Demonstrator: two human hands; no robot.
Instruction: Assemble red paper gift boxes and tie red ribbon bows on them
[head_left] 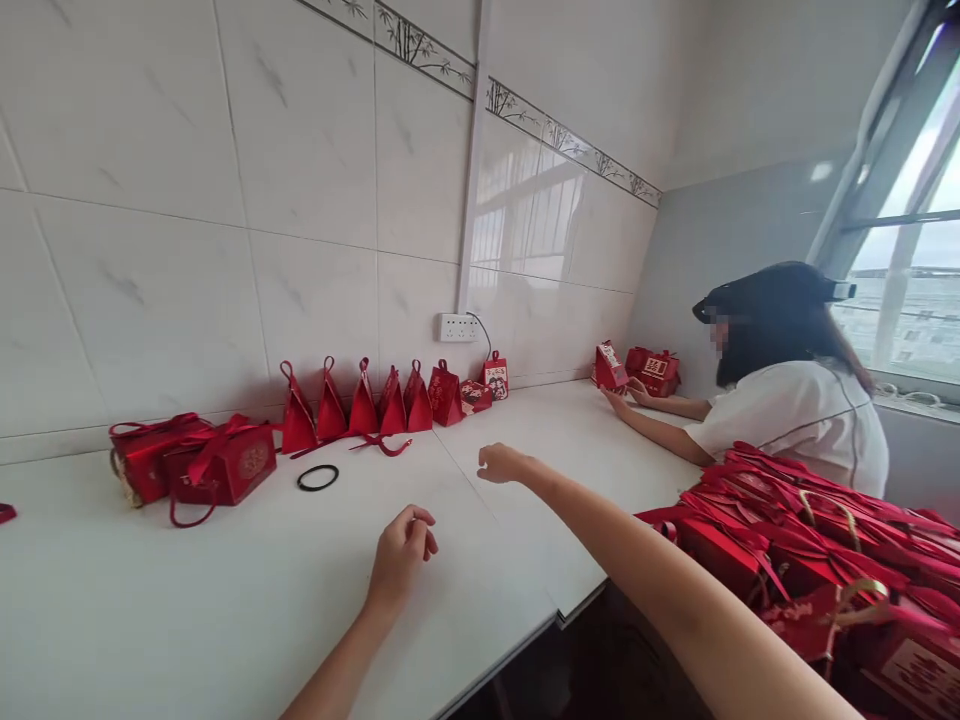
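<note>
My left hand (403, 550) hovers low over the white tabletop, its fingers loosely bent and a little apart with nothing in them. Farther forward, my right hand (502, 463) reaches over the table, knuckles up and fingers drooping; no object shows in it. Beyond it, along the wall, stand a red gift box with a couple printed on it (496, 379), a lower red box (475, 396) and a row of red triangular gift boxes (391, 402) with ribbon loops on top. A loose red ribbon (386, 445) lies before the row.
Two red ribboned boxes (232, 462) and a black ring (318, 478) lie left. At right is a big heap of red boxes (795, 560). A co-worker (795, 410) in white handles a red box (611, 367) at the far end. A power strip (458, 327) is on the wall.
</note>
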